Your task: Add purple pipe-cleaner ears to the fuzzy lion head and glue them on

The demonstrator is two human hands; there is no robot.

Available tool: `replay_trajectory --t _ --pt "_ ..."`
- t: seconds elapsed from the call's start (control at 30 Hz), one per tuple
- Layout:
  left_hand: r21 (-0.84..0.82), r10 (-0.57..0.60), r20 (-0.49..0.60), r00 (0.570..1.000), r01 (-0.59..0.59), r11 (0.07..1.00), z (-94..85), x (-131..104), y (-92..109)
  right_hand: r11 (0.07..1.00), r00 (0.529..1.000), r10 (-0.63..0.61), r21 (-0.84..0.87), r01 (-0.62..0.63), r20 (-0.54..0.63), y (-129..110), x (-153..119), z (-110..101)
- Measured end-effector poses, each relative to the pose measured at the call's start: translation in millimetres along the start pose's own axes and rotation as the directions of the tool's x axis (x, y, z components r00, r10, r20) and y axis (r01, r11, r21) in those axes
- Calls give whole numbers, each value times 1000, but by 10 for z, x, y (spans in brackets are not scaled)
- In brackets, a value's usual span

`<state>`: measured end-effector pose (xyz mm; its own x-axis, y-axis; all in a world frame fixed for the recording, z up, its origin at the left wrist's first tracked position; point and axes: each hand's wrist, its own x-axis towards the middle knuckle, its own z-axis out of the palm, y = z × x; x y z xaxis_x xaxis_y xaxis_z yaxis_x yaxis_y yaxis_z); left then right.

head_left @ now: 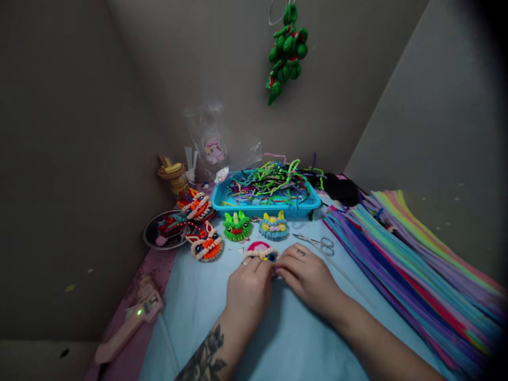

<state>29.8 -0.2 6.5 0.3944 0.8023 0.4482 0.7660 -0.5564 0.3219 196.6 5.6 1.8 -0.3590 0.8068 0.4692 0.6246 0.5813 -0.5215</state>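
Observation:
A pipe-cleaner animal head [261, 248] with a pink top, a cream rim and a dark blue eye is held just above the blue cloth. My left hand [251, 283] is closed around its near left side. Fingers of my right hand [307, 272] pinch at its right edge, close to the left fingertips. Its lower part is hidden behind my hands. Finished-looking heads lie beyond: a green one [237, 226], a light blue one [273, 226] and an orange one [206, 243]. Small scissors [317, 243] lie to the right of these.
A blue tray [265, 212] of pipe-cleaner scraps stands at the back. Bundles of long pipe cleaners [413, 270] cover the right side. At left are a glue gun [133, 323] with a green light, a clear bowl [148, 238] and a brown cup [172, 177].

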Motion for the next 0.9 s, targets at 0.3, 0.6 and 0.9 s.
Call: replay_trajectory --t 0.3,0.6,0.9 --pt "-369 -136 -14 991 122 921 -50 -11 -46 875 930 358 378 -303 -84 -9 24 19" --pt "-655 -385 220 897 428 623 -9 17 38 682 861 508 622 -384 -25 -48 49 32" --pt "-695 -388 180 904 396 599 -72 79 78 718 881 461 628 -300 -105 -87 39 76"
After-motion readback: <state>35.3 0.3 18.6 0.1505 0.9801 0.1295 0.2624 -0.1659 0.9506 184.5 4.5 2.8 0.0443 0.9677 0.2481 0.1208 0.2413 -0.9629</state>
